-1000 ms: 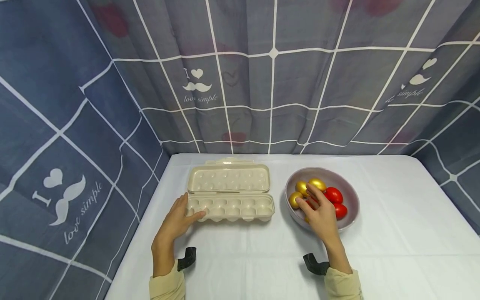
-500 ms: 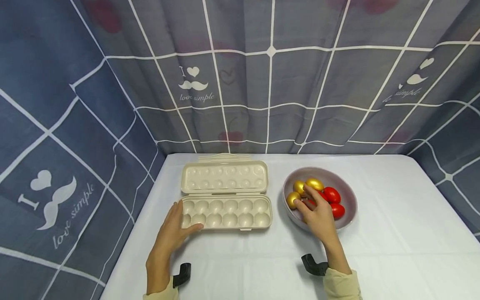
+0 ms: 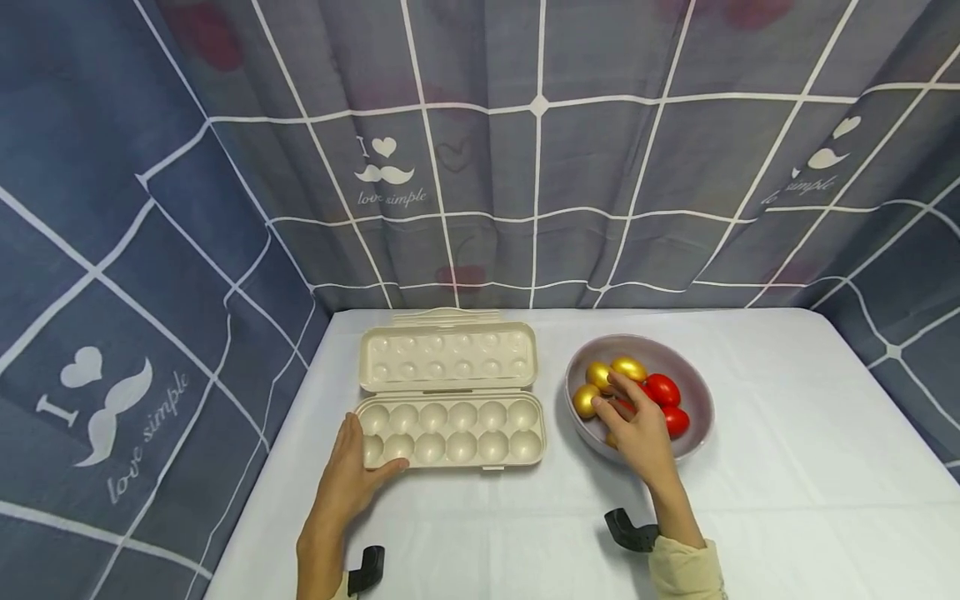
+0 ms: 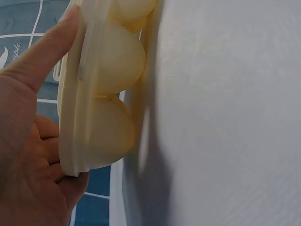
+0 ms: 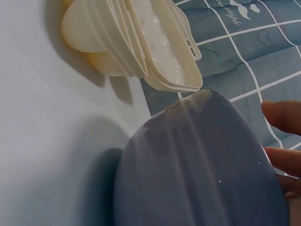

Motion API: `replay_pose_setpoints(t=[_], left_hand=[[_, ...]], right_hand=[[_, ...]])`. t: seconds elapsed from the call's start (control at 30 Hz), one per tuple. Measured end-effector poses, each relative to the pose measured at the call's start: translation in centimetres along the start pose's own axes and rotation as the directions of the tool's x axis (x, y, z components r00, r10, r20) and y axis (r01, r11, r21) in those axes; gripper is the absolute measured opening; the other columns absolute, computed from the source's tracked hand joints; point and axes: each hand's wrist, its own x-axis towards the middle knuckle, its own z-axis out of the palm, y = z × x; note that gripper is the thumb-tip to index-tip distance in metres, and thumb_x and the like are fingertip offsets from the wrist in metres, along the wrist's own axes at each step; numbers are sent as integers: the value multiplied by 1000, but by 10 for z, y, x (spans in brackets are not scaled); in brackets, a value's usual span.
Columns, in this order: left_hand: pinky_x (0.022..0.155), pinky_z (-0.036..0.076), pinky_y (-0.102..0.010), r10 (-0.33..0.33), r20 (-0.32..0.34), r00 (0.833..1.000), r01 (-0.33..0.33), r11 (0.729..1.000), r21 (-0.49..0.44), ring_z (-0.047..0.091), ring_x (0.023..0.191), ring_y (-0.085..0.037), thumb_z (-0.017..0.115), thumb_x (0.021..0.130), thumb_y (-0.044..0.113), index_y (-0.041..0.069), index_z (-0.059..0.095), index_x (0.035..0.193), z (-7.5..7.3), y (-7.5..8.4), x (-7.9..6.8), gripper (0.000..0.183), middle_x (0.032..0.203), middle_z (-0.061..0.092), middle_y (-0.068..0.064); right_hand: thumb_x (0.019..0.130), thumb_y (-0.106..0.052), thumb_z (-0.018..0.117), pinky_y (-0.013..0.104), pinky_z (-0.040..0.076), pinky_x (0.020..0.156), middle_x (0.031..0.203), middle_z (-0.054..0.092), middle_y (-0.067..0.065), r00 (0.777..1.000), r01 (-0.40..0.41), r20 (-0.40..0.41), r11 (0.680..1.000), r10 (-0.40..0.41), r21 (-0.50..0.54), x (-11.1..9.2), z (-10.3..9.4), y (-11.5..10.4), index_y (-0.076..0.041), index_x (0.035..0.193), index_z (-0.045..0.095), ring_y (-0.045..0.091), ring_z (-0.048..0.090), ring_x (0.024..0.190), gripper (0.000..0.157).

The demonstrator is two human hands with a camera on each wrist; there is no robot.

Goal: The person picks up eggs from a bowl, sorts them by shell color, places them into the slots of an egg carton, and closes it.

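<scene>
One cream egg box (image 3: 447,433), lid (image 3: 448,357) open: we see the left hand (image 3: 347,477) grip its near left corner, thumb along the front edge, fingers at the end. One mauve bowl (image 3: 699,400): right hand (image 3: 647,437) inside, fingers bent and parted, among gold eggs (image 3: 586,401) and red eggs (image 3: 663,390); we cannot tell whether it holds any.

The left hand (image 4: 28,146) holds the carton (image 4: 70,113), thumb (image 4: 47,52) on its rim; rounded cups (image 4: 113,134) bulge toward the white table (image 4: 225,117), blue curtain (image 4: 16,21) behind.
</scene>
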Motion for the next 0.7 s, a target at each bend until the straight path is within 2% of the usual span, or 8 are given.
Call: replay_pose_setpoints(t=[0.17, 0.33, 0.4, 0.7], left_hand=[[114, 16, -59, -3, -3, 1000, 3, 1000, -14, 8, 144, -49, 81, 78, 47, -21, 8, 147, 1, -1, -3, 121, 155, 8, -38], [114, 14, -59, -11, 1, 1000, 11, 1000, -24, 7, 144, -50, 80, 78, 48, -20, 6, 147, 0, -1, -3, 122, 155, 6, -39], [114, 14, -59, -14, 3, 1000, 14, 1000, -27, 6, 145, -49, 80, 79, 49, -20, 6, 148, 0, -2, -2, 122, 155, 5, -38], [115, 13, -58, -19, 3, 1000, 19, 998, -61, 4, 146, -47, 81, 79, 47, -18, 6, 149, 2, -3, -1, 122, 157, 4, -36]], right_hand=[[93, -10, 70, 12, 45, 88, 135, 55, 24, 1000, -20, 13, 999, 20, 34, 1, -2, 2, 6, 140, 49, 36, 57, 118, 54], [91, -8, 72, 33, 47, 97, 138, 53, 24, 999, -40, 38, 997, 37, 68, 4, -2, 3, 8, 139, 49, 36, 55, 122, 56], [91, -8, 72, 38, 45, 99, 138, 53, 24, 997, -50, 57, 997, 46, 62, 6, -2, 2, 8, 139, 49, 36, 54, 123, 56], [92, -11, 71, 47, 40, 105, 144, 45, 29, 975, -117, 187, 993, 116, -6, 18, 0, 5, 11, 145, 37, 41, 47, 131, 67]])
